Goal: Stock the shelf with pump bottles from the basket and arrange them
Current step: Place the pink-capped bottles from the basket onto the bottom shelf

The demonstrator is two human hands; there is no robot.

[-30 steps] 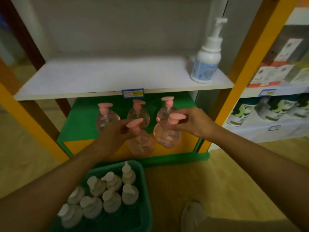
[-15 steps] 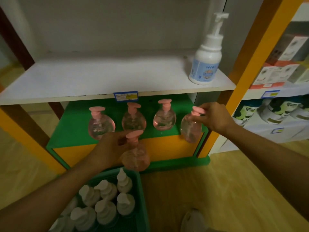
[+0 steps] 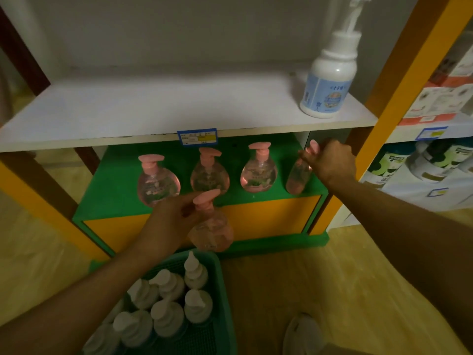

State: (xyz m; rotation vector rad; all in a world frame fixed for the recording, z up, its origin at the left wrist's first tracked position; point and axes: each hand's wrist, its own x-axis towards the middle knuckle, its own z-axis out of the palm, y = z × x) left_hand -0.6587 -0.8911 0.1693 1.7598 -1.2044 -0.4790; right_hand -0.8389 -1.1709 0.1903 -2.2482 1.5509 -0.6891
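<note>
Three pink pump bottles (image 3: pixel 208 172) stand in a row on the green bottom shelf (image 3: pixel 115 198). My right hand (image 3: pixel 330 162) grips the pump of a fourth pink bottle (image 3: pixel 298 178) at the row's right end; whether its base rests on the shelf I cannot tell. My left hand (image 3: pixel 169 221) holds a fifth pink bottle (image 3: pixel 211 226) by the neck, in the air in front of the shelf's orange face. Below, a green basket (image 3: pixel 225 290) on the floor holds several white pump bottles (image 3: pixel 166 303).
A white shelf board (image 3: pixel 153 108) above carries one white pump bottle with a blue label (image 3: pixel 329 83) at its right end and a blue price tag (image 3: pixel 197 136) on its edge. An orange post (image 3: pixel 399 80) bounds the bay. Neighbouring shelves at right hold boxes and bottles.
My right hand has carried its pink bottle rightward and back to the row's right end. My left hand with its bottle has stayed in front of the shelf, slightly lower.
</note>
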